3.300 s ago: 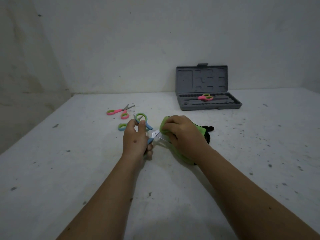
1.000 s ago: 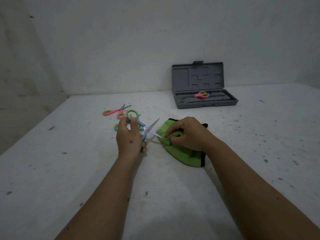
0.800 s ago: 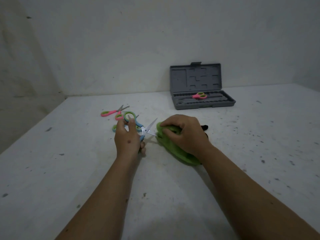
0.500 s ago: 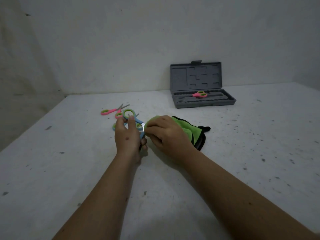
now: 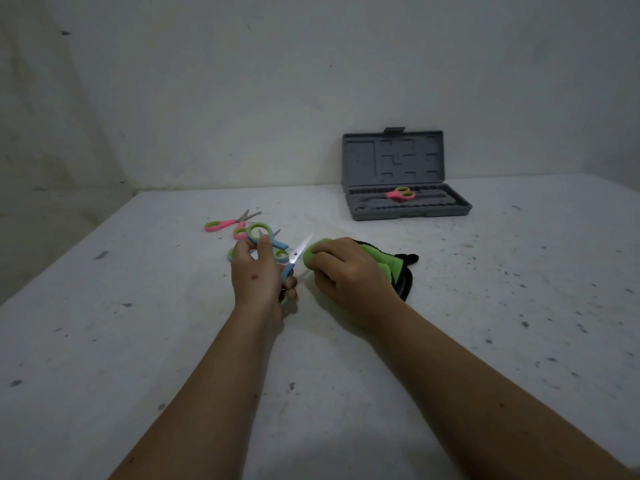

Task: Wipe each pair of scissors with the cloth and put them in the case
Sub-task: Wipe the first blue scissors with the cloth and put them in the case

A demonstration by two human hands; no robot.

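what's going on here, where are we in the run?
A person is mid-wipe. The left hand holds the blue-and-green scissors with the blades spread, and the right hand grips the green cloth bunched around one blade. One pink pair already lies in the open gray case at the back. Another pink pair waits on the table, with a further blue-and-green pair partly hidden behind the left hand.

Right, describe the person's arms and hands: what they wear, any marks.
Both forearms are bare as far as the frame shows: no sleeves, gloves, watch, rings or bracelets. The left hand has a small dark spot on its back. The right hand shows no such mark; a few small dark specks dot both forearms.
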